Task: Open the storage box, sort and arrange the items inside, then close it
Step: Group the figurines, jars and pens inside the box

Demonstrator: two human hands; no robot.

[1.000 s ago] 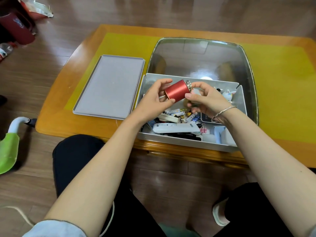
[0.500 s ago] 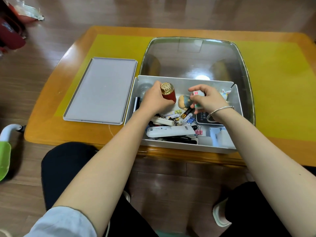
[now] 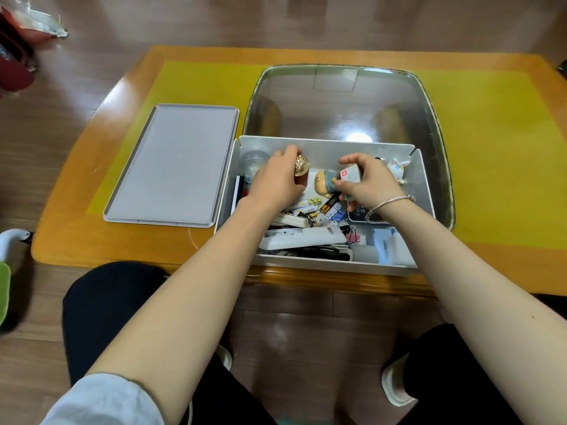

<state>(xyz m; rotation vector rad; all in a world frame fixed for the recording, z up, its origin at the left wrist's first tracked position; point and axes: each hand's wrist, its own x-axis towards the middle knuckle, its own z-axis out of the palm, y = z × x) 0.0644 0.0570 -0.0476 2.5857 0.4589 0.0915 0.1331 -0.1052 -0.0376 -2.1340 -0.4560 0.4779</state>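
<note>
The white storage box (image 3: 325, 266) stands open at the table's near edge, its grey lid (image 3: 175, 164) lying flat to the left. My left hand (image 3: 276, 182) is wrapped around a red tin with a gold knob (image 3: 301, 168), upright in the box's back left. My right hand (image 3: 368, 182) pinches a small white packet with a red label (image 3: 349, 173) over the box's middle. Between the hands lies a small figurine (image 3: 325, 186). Batteries (image 3: 329, 208), binder clips and a white remote (image 3: 303, 237) fill the front.
A large shiny metal tray (image 3: 346, 99) sits behind the box on the yellow mat (image 3: 491, 148). A white rabbit toy (image 3: 397, 167) is in the box's back right corner. My knees are under the table edge; a green object (image 3: 4, 280) lies on the floor, left.
The red tin went from sideways between both hands to upright in the box's back left under my left hand. My right hand let go of it and picked up the small white packet.
</note>
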